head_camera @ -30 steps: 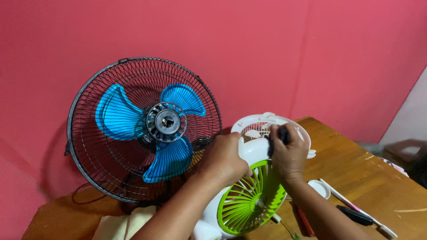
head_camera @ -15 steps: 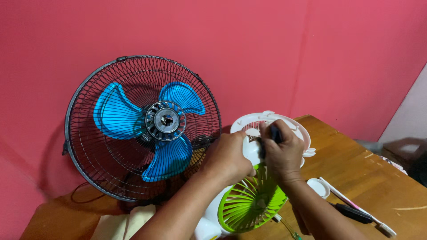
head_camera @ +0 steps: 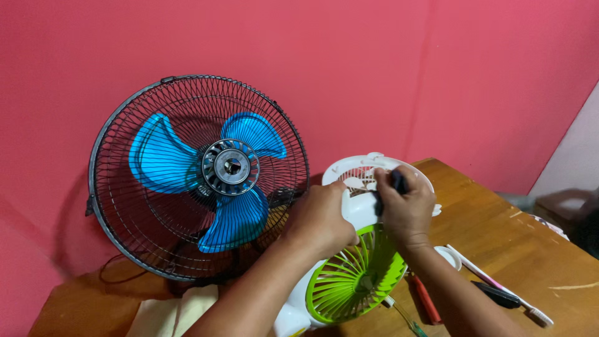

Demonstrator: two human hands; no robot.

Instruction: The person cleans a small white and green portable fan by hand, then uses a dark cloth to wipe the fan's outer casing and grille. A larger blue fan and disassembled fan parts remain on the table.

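While the small white fan [head_camera: 359, 206] with its lime-green grille [head_camera: 352, 278] stood tilted near the middle of the wooden worktop [head_camera: 499, 237], the work in hand looked like loosening or tightening something on the fan's white rear housing. The left hand [head_camera: 319, 218] was clenched around the left side of that housing, steadying it, and the right hand [head_camera: 405, 209] was closed on a dark-handled tool [head_camera: 397, 182], probably a screwdriver, whose tip was hidden behind the fingers against the white slotted back. Behind the small fan, toward the worktop's far left corner, a big black-caged fan [head_camera: 199, 178] with blue blades stood against the pink wall. Near the right edge lay a white toothbrush-like stick [head_camera: 493, 281] and a black tool [head_camera: 496, 294], with a red-handled tool [head_camera: 427, 299] close by the right forearm, and a pale cloth [head_camera: 171, 312] lay at the near left edge. As a judgement, the next move called for keeping the tool seated square and turning it with steady pressure, while the left hand held the housing from twisting; a slip could mar the thin plastic ribs.
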